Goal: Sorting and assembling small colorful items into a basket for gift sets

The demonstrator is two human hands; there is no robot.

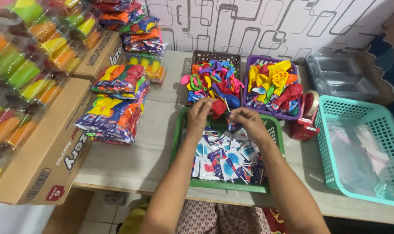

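patterned wall backing a pale counter [153, 130]. left hand [200, 113] and right hand [247, 122]: fingers pinching together on a blue lollipop [231, 102] with white stick, hovering over a green basket [275, 125] of wrapped lollipops [225, 158]; balloon baskets [214, 80] sitting just beyond.

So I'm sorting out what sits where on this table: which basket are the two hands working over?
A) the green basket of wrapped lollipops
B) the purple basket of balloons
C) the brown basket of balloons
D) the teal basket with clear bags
A: the left hand and right hand meet above the green basket, which holds wrapped lollipops, pinching a lollipop stick between them.
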